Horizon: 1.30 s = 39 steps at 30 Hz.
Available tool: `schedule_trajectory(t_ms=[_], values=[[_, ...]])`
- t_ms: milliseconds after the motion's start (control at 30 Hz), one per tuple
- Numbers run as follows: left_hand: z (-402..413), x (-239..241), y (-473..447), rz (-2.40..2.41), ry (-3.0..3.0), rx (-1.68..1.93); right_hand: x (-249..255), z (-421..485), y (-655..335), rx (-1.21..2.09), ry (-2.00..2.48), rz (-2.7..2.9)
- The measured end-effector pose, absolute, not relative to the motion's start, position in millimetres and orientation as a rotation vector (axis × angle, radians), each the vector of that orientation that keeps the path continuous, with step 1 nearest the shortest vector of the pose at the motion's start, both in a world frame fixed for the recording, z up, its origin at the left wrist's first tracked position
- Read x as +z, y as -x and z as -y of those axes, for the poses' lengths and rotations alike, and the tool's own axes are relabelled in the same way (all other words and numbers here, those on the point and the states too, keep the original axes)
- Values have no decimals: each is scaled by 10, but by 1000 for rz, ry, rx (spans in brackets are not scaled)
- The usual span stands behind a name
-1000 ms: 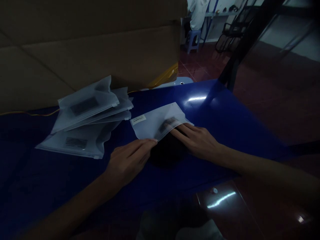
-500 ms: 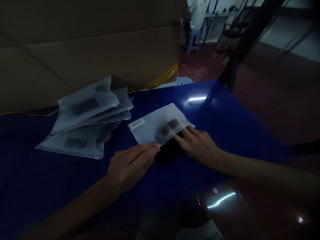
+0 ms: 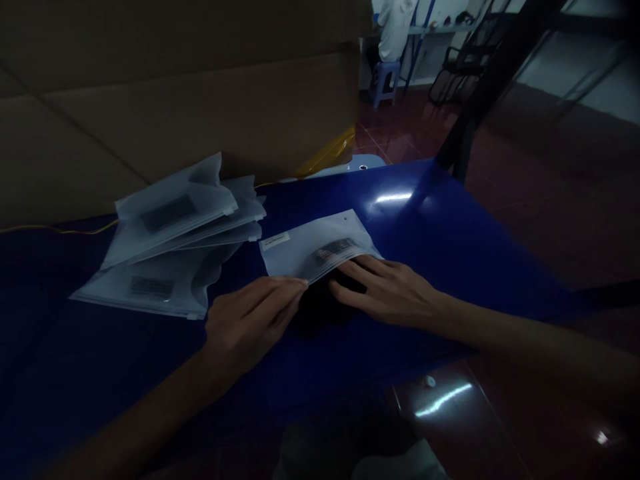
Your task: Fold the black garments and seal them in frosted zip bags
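While the left hand (image 3: 253, 321) pinches the pouch (image 3: 295, 253), the right hand (image 3: 400, 293) enters, fingers (image 3: 356, 271) parted.

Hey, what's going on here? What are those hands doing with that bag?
A person is handling a cloudy plastic bag on a blue table. The left hand pinches its near corner, while the right hand is partly tucked under its near edge. More bags lie in a loose pile to the left, by a cardboard box.
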<state>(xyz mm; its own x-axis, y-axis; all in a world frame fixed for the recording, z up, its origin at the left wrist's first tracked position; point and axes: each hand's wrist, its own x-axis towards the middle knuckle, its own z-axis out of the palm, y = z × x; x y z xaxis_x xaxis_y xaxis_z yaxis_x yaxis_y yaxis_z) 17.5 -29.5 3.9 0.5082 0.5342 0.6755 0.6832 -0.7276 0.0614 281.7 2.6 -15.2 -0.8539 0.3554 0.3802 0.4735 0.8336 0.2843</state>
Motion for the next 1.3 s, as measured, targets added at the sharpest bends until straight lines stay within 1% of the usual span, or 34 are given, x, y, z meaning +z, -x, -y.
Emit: schedule_trajectory(t_ms=[200,333,400,533,667,767,933,1033,1167,1233,1300], values=[[333,82,-206,982,2593,-1004,-168,31,-2760,-743,892,2547],[324,39,-209,934,2648,-981,-181,28,-2762,-858,882,2484],[306,8,-201,984,2635,-958,-188,11,-2771,-789,773,2509],[248,-63,-164,1097,2655,-847,-195,-23,-2794,-499,525,2588],[199,-140,-119,1093,2716,-795,-158,-29,-2801,-441,453,2722],[193,-160,-108,1086,2756,-803,-141,-6,-2778,-408,531,2794],[219,-122,-148,1016,2816,-810,-207,18,-2729,-328,841,2733],[221,-112,-170,976,2853,-793,-245,-10,-2731,-260,876,2716],[195,-129,-146,1004,2864,-765,-237,-18,-2755,-289,835,2745],[174,-140,-117,1037,2863,-775,-217,4,-2767,-379,821,2732],[145,-148,-86,1054,2867,-784,-198,28,-2780,-544,753,2679]])
